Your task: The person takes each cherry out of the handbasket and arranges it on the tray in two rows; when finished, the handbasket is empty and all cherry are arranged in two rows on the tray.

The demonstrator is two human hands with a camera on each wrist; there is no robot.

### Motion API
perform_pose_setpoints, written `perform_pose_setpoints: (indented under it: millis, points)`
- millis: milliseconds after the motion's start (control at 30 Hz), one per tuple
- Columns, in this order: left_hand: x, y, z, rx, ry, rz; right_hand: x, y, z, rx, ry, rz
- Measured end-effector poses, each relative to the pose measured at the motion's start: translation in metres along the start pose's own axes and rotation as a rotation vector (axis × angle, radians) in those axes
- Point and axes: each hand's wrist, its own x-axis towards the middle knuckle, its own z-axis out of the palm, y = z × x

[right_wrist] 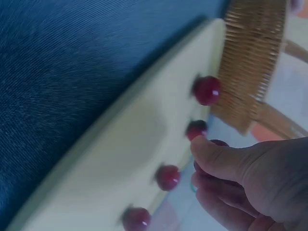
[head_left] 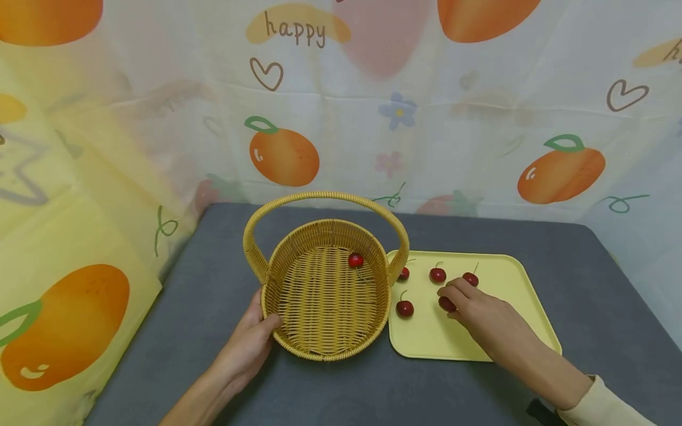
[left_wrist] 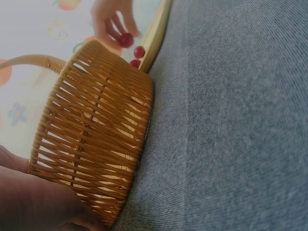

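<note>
A round wicker basket with a tall arched handle has one red cherry inside it. My left hand grips the basket's left rim, thumb over the edge. To the basket's right lies a pale yellow tray with several dark red cherries on it, among them one near the left edge and one farther back. Over the tray, my right hand pinches a cherry between thumb and fingers. In the right wrist view that cherry is mostly hidden behind the thumb.
Basket and tray stand side by side on a dark grey cloth-covered table. A fabric backdrop printed with oranges and hearts hangs behind the table and along its left side. A dark strap shows near the right sleeve.
</note>
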Motion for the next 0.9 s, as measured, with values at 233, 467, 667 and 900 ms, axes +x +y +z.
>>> perform_pose_setpoints:
  millis: [233,467,667,900]
  points:
    - [0.001,-0.001,0.001,-0.005,-0.009,0.003,0.005,0.004,0.017,0.008,-0.101,0.002]
    - [0.001,-0.001,0.001,-0.008,-0.014,0.012,0.005,0.007,0.020,0.015,-0.100,-0.019]
    - [0.000,0.000,0.000,-0.008,-0.007,0.009,0.005,0.008,0.021,0.030,-0.101,-0.047]
    - [0.001,0.000,-0.001,-0.011,-0.005,0.002,0.007,0.008,0.023,0.074,-0.106,-0.051]
